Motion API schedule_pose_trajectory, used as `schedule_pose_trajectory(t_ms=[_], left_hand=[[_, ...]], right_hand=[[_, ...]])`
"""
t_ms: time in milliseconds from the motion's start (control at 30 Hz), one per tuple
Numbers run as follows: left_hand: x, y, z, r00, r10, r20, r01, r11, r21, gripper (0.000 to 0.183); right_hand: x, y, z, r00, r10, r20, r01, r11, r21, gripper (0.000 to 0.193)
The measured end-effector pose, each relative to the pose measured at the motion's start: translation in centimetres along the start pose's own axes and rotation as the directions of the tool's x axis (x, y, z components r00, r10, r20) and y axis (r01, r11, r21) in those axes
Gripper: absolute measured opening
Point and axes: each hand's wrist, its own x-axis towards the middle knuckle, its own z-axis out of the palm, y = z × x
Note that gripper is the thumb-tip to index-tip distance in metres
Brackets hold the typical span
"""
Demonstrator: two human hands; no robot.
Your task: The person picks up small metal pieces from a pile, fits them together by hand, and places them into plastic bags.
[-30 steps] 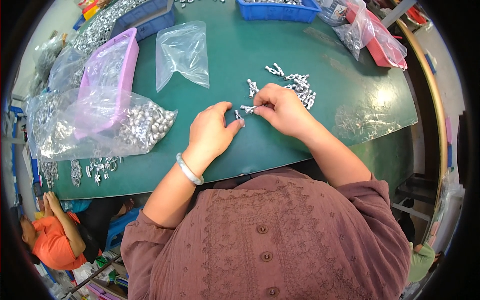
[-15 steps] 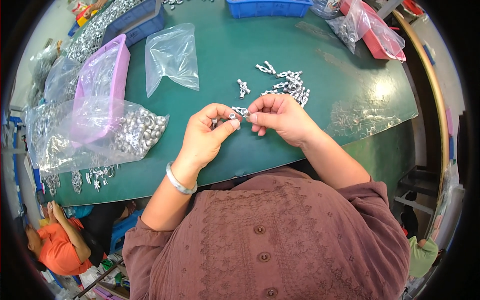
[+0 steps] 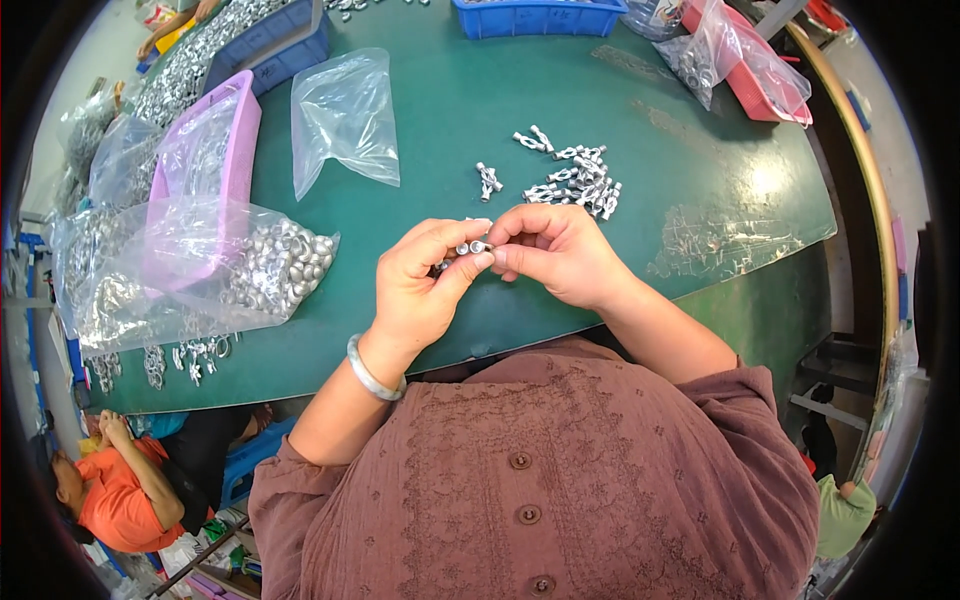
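My left hand (image 3: 415, 280), with a pale bangle on its wrist, pinches small silver metal parts (image 3: 468, 248) between thumb and fingers; round open ends face up. More of the metal is partly hidden in its fingers. My right hand (image 3: 560, 258) meets it from the right, thumb and forefinger closed on the end of one of these parts. Just beyond the hands lies a loose pile of silver link-shaped metal pieces (image 3: 590, 182), with a small group (image 3: 488, 181) apart to its left.
An open clear bag of rounded silver parts (image 3: 280, 262) lies at left, by a purple basket (image 3: 240, 130). A flat clear plastic bag (image 3: 345, 120) rests beyond. Blue trays (image 3: 540, 18) and a red basket (image 3: 750, 85) line the far side. A person in orange (image 3: 130, 495) sits lower left.
Both hands have drawn closer together, and my right hand has dropped slightly. The metal piece that stretched between them is now tucked upright at my left fingertips.
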Motion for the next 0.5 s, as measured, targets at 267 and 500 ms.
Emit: schedule_pose_trajectory(t_ms=[267, 500], left_hand=[[0.4, -1.3, -1.3, 0.765, -0.583, 0.274, 0.539, 0.347, -0.767, 0.017], [0.4, -1.4, -1.9, 0.737, -0.568, 0.366, 0.523, 0.137, -0.841, 0.017]], right_hand=[[1.0, -0.9, -0.5, 0.992, 0.005, -0.122, -0.038, 0.961, -0.272, 0.014], [1.7, 0.1, -0.7, 0.953, -0.297, 0.057, 0.16, 0.335, -0.929, 0.019]])
